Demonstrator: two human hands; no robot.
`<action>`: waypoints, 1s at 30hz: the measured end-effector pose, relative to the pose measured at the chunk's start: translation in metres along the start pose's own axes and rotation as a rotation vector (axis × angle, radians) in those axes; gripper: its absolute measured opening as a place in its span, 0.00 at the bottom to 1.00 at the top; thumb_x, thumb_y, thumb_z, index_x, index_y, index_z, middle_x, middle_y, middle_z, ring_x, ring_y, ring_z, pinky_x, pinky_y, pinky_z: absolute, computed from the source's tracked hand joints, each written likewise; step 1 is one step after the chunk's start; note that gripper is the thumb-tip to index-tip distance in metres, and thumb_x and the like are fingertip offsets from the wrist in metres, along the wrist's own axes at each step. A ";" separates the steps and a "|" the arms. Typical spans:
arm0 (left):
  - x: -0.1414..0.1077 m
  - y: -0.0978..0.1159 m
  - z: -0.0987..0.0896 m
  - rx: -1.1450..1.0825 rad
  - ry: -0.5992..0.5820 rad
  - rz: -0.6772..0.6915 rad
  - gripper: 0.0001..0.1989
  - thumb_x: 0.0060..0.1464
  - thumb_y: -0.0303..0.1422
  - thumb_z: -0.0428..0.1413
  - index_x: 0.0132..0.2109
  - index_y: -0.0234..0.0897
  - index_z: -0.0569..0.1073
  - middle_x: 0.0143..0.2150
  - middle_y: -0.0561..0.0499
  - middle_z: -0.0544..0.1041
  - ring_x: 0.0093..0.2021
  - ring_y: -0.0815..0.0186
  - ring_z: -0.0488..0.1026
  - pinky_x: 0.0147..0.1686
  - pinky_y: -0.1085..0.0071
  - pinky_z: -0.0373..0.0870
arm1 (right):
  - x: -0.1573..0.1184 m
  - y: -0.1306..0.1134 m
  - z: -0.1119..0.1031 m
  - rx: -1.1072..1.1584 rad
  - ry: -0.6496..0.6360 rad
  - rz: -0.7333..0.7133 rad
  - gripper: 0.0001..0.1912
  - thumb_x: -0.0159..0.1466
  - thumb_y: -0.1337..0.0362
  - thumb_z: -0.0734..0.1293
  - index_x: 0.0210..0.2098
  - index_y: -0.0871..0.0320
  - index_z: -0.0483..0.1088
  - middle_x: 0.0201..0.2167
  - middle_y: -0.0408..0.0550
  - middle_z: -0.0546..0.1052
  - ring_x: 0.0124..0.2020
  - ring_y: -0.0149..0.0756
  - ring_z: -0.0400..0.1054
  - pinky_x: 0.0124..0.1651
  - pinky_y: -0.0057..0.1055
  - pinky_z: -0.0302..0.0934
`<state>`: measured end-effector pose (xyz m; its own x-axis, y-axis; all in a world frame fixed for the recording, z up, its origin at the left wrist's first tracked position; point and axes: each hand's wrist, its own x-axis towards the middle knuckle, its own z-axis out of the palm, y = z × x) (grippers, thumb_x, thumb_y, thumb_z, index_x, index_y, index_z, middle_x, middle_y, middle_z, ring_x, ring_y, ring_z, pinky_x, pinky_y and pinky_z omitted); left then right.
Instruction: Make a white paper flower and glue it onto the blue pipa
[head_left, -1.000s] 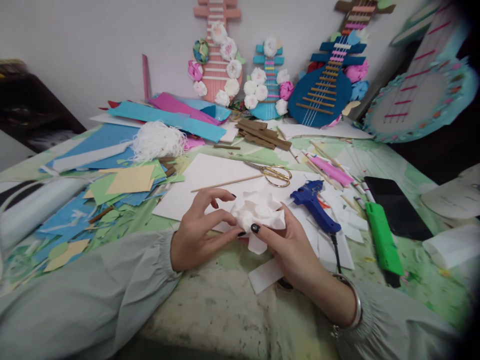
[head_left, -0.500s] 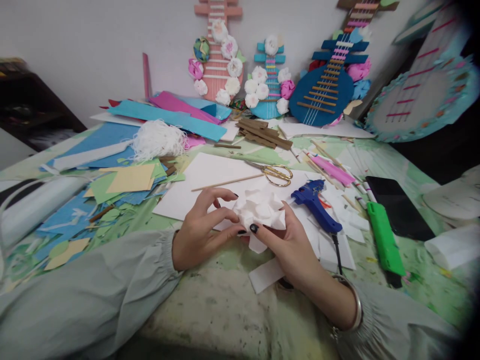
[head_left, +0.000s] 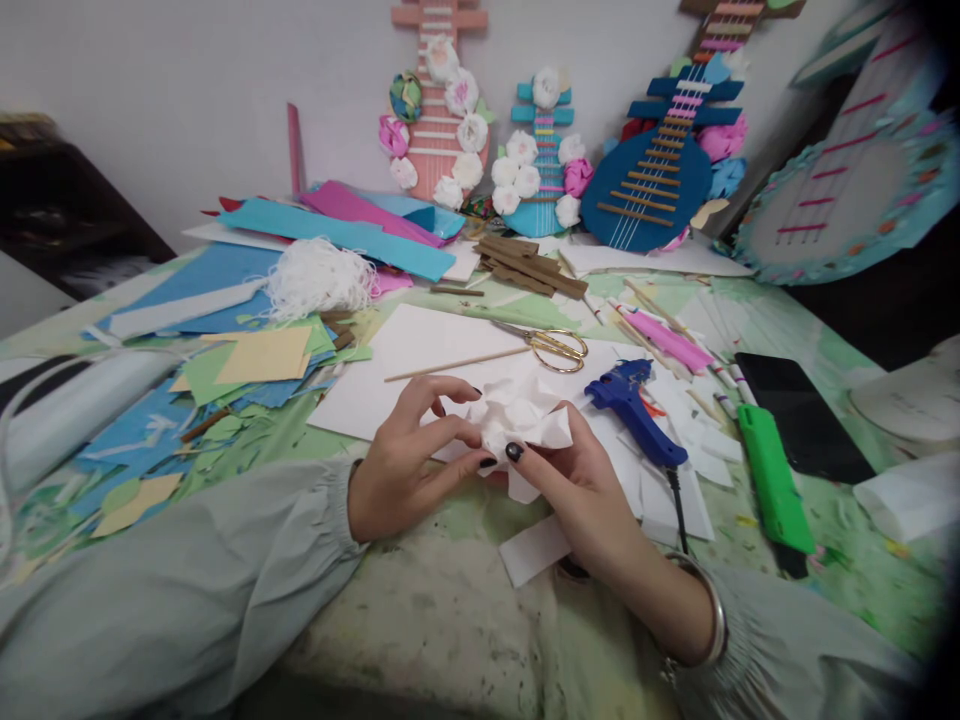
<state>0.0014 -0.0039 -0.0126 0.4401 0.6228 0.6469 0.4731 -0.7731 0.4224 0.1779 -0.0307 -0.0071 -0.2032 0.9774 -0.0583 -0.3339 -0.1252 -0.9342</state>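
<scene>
A white paper flower with loose, spread petals is held between both hands, above the edge of a white sheet. My left hand pinches its left side with thumb and fingers. From the right, my right hand grips it, the thumb on the front petals and the other fingers partly hidden behind. A white paper strip lies beneath my right hand. Beyond the flower are gold-handled scissors and a thin wooden stick. A blue glue gun lies just right of the flower.
Colored paper scraps and a bundle of white string lie at the left. A green cutter and a black phone rest at the right. Decorated paper instruments, one dark blue, lean against the wall.
The flower has turned or tilted slightly between the fingers, and its petals sit a little differently. Both hands keep their hold. The whole view has shifted very slightly.
</scene>
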 end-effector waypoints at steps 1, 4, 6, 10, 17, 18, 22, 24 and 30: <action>0.000 0.000 0.000 -0.002 0.000 -0.001 0.02 0.54 0.25 0.57 0.36 0.34 0.73 0.48 0.42 0.68 0.49 0.60 0.66 0.42 0.64 0.67 | 0.000 0.000 0.000 -0.017 0.001 -0.004 0.15 0.59 0.65 0.69 0.43 0.52 0.61 0.40 0.44 0.76 0.37 0.34 0.72 0.37 0.28 0.67; 0.000 0.000 0.000 -0.012 -0.001 -0.004 0.03 0.54 0.24 0.56 0.36 0.34 0.73 0.48 0.42 0.68 0.50 0.59 0.66 0.42 0.64 0.67 | 0.001 0.000 -0.001 -0.066 0.003 -0.025 0.15 0.59 0.66 0.68 0.43 0.53 0.61 0.41 0.43 0.76 0.37 0.33 0.72 0.37 0.27 0.67; -0.001 0.000 0.000 -0.014 0.001 -0.005 0.03 0.54 0.24 0.56 0.36 0.34 0.73 0.48 0.42 0.68 0.50 0.59 0.66 0.42 0.64 0.67 | 0.000 0.001 -0.001 -0.088 0.002 -0.034 0.14 0.59 0.66 0.68 0.43 0.52 0.61 0.41 0.43 0.76 0.36 0.32 0.72 0.38 0.27 0.67; -0.002 -0.001 0.000 -0.014 0.006 -0.007 0.03 0.53 0.23 0.56 0.36 0.34 0.73 0.48 0.43 0.68 0.50 0.60 0.66 0.42 0.64 0.67 | -0.001 0.002 -0.002 -0.111 -0.009 -0.040 0.14 0.60 0.67 0.67 0.44 0.52 0.61 0.42 0.43 0.75 0.37 0.32 0.72 0.39 0.29 0.68; -0.002 0.001 0.000 -0.001 0.004 -0.006 0.03 0.53 0.23 0.57 0.35 0.35 0.72 0.48 0.43 0.68 0.50 0.60 0.66 0.43 0.64 0.66 | 0.000 0.003 -0.002 -0.151 -0.012 -0.045 0.14 0.60 0.67 0.66 0.44 0.52 0.60 0.42 0.43 0.75 0.37 0.33 0.72 0.38 0.29 0.67; -0.002 0.001 0.001 0.001 0.010 -0.008 0.03 0.53 0.23 0.57 0.35 0.35 0.72 0.48 0.43 0.68 0.50 0.60 0.66 0.43 0.64 0.66 | 0.000 0.003 -0.002 -0.147 -0.009 -0.044 0.14 0.60 0.66 0.66 0.44 0.52 0.60 0.42 0.43 0.75 0.37 0.33 0.72 0.39 0.29 0.67; -0.001 0.002 0.001 0.003 0.017 -0.001 0.04 0.53 0.23 0.56 0.36 0.35 0.72 0.48 0.43 0.69 0.50 0.61 0.66 0.43 0.65 0.66 | -0.001 0.000 -0.001 -0.088 0.001 -0.020 0.16 0.59 0.65 0.68 0.43 0.52 0.59 0.39 0.42 0.75 0.34 0.32 0.71 0.37 0.28 0.67; -0.001 0.002 0.000 0.000 0.015 0.007 0.05 0.54 0.22 0.55 0.37 0.34 0.72 0.48 0.43 0.69 0.50 0.61 0.66 0.43 0.65 0.66 | -0.001 0.000 -0.001 -0.056 0.002 -0.010 0.16 0.58 0.63 0.68 0.43 0.52 0.60 0.38 0.42 0.75 0.34 0.32 0.70 0.35 0.28 0.66; 0.000 0.003 -0.001 0.010 0.006 0.009 0.05 0.54 0.23 0.55 0.37 0.35 0.72 0.48 0.43 0.69 0.49 0.60 0.66 0.43 0.65 0.67 | -0.002 0.002 -0.004 -0.010 -0.005 -0.009 0.14 0.59 0.63 0.67 0.43 0.52 0.61 0.37 0.41 0.73 0.33 0.33 0.68 0.34 0.28 0.62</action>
<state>0.0020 -0.0066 -0.0106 0.4397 0.6153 0.6542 0.4770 -0.7772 0.4103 0.1811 -0.0319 -0.0098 -0.2044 0.9777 -0.0483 -0.3261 -0.1146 -0.9384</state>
